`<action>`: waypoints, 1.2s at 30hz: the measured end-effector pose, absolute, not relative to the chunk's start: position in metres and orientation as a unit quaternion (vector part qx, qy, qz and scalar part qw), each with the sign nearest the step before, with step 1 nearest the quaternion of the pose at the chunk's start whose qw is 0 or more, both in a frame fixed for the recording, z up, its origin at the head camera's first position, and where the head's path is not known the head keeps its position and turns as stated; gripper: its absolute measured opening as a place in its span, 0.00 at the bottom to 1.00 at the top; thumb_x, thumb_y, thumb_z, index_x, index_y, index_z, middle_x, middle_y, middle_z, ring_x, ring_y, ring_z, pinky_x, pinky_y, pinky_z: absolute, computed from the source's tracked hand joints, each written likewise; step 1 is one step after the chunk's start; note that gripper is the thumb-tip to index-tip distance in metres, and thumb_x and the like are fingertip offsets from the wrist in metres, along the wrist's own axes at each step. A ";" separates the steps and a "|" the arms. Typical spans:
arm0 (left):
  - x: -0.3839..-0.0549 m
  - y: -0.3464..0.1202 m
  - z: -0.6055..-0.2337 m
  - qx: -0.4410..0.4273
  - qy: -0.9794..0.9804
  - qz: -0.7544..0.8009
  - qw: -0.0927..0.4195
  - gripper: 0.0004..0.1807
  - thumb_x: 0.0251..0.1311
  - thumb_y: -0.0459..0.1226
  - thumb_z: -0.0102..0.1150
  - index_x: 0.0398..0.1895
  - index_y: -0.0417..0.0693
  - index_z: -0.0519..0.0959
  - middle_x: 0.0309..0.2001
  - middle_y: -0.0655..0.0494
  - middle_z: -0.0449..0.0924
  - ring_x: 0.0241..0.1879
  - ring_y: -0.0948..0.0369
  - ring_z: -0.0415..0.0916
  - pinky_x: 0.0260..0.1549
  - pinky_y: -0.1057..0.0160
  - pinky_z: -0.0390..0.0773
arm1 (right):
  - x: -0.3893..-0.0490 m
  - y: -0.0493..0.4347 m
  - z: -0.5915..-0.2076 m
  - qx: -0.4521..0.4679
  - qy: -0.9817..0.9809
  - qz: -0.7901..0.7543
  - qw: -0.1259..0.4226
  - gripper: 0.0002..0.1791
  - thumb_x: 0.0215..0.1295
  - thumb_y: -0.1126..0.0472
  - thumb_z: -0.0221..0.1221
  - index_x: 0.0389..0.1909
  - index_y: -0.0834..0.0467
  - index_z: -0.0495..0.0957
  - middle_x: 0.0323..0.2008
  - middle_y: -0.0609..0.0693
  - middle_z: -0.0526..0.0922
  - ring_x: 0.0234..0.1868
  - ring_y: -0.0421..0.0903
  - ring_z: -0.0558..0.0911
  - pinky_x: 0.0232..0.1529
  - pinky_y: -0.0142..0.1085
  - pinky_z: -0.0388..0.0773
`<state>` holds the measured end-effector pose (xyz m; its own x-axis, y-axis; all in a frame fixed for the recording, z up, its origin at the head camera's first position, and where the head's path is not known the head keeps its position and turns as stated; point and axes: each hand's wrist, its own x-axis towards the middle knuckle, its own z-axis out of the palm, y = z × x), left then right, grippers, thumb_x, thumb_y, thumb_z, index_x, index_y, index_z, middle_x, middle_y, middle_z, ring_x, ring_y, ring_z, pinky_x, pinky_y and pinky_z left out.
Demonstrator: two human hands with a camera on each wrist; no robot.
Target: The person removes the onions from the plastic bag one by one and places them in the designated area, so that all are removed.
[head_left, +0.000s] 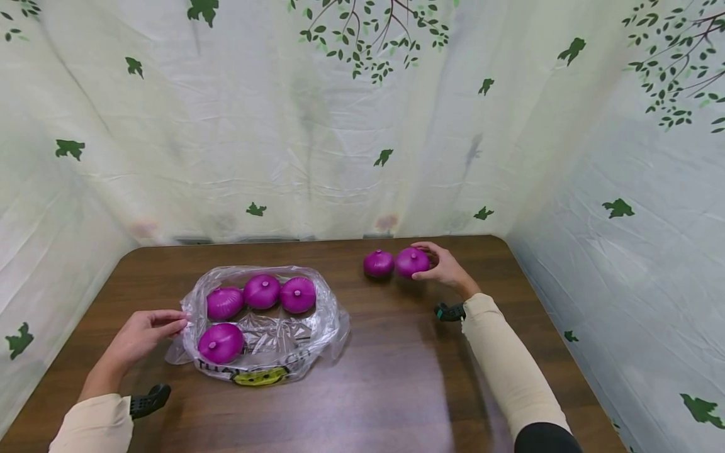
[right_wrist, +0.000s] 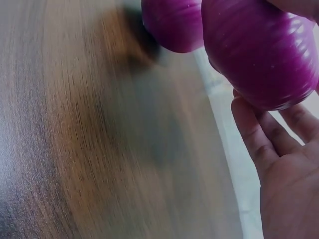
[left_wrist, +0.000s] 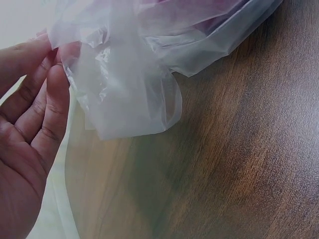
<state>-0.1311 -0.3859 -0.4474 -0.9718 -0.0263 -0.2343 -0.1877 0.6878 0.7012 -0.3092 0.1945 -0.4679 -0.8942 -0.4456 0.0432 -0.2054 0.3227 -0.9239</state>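
Observation:
A clear plastic bag (head_left: pixel 331 302) lies spread wide on the table with several purple onions (head_left: pixel 221 343) inside it. At its left side my left hand (head_left: pixel 138 340) pinches the bag's edge between thumb and fingers; the left wrist view shows the thin plastic (left_wrist: pixel 124 94) at the fingertips. Over at the back right, my right hand (head_left: pixel 444 270) grips a purple onion (head_left: pixel 411 262), thumb in front and fingers behind. A second onion (head_left: pixel 378 263) sits just left of the gripped one. In the right wrist view the held onion (right_wrist: pixel 264 55) fills the upper right.
The brown wooden table (head_left: pixel 391 377) has rounded back corners. A pale curtain with green leaf prints (head_left: pixel 317 157) hangs behind it and along both sides. Black lettering and a yellow printed patch (head_left: pixel 260 376) mark the bag's front.

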 end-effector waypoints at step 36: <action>-0.133 -0.385 -0.447 -0.054 0.918 0.380 0.098 0.26 0.67 0.45 0.56 0.53 0.28 0.76 0.47 0.37 0.80 0.40 0.56 0.78 0.45 0.44 0.74 | -0.318 0.195 -0.505 -0.100 0.805 -0.574 0.113 0.38 0.53 0.69 0.69 0.66 0.63 0.64 0.65 0.63 0.66 0.66 0.61 0.65 0.63 0.53 0.64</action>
